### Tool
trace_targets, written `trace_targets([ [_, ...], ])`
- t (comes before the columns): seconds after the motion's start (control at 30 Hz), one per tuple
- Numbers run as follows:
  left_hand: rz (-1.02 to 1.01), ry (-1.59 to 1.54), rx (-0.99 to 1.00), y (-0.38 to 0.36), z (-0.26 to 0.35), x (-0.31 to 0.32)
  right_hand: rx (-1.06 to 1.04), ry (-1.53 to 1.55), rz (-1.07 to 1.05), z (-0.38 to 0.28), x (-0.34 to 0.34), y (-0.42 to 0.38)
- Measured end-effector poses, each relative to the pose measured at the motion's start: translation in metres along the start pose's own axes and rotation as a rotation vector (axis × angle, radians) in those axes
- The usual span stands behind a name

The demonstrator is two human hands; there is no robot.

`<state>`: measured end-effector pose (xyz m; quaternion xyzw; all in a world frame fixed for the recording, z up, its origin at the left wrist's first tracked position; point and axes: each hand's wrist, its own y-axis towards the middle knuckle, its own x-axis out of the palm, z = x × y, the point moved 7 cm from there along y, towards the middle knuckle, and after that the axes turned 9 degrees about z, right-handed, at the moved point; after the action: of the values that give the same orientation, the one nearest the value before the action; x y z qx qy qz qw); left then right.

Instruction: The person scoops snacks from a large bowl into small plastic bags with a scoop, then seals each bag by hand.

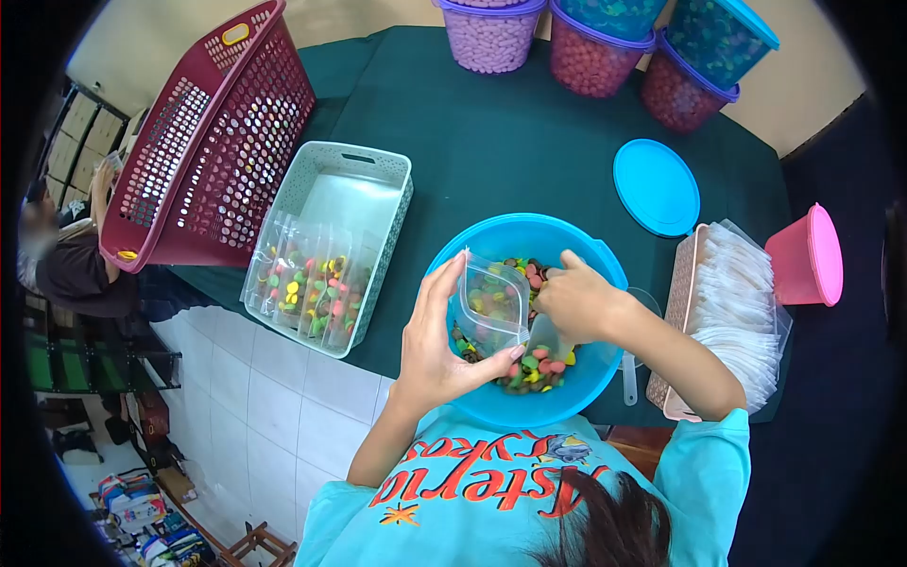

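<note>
Head view gives me the left hand (435,331) pinching a clear zip pouch (493,295) between thumb and fingertips, its mouth spread. I see colored candies (534,376) through the film, but I can't tell which are inside and which lie behind it. The pouch hangs over the blue basin (529,411), between both hands; its lower end is lost to me behind the fingers and glare. Its mouth faces up and towards the right hand (578,300), the long axis of that opening slanting from far left to near right.

The right hand has its fingers curled over the candies, just beside the pouch. A translucent scoop-like piece (546,333) shows below it, but I can't tell whether the grip is closed on that, since the palm side is hidden.

Left of the left hand I have a pale basket (380,158) with filled pouches (307,288), and a maroon laundry basket (227,161) beyond. Right of the right hand, its forearm partly covers a clear long-handled utensil (630,380); past that sits a pink basket (673,326) of flat clear pouches (732,312). The far tubs (491,40) are cut off by the top edge.
</note>
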<state>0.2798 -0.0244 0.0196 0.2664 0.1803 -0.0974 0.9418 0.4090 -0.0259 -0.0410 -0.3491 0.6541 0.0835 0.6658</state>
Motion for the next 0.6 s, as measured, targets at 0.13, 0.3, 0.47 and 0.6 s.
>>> trace_targets([
  [0.13,-0.005,-0.025,-0.013,0.001,0.0,0.001,-0.01,0.091,-0.138,-0.009,0.017,-0.001],
  [0.3,-0.01,-0.005,0.009,0.002,0.001,0.001,-0.065,0.428,-0.042,-0.006,0.011,-0.003],
  [0.47,0.001,-0.007,0.014,0.001,0.001,0.0,-0.076,0.451,0.0,-0.006,0.017,-0.001],
  [0.6,-0.024,-0.02,-0.016,0.0,-0.001,0.001,-0.063,0.462,0.021,-0.003,0.007,-0.004],
])
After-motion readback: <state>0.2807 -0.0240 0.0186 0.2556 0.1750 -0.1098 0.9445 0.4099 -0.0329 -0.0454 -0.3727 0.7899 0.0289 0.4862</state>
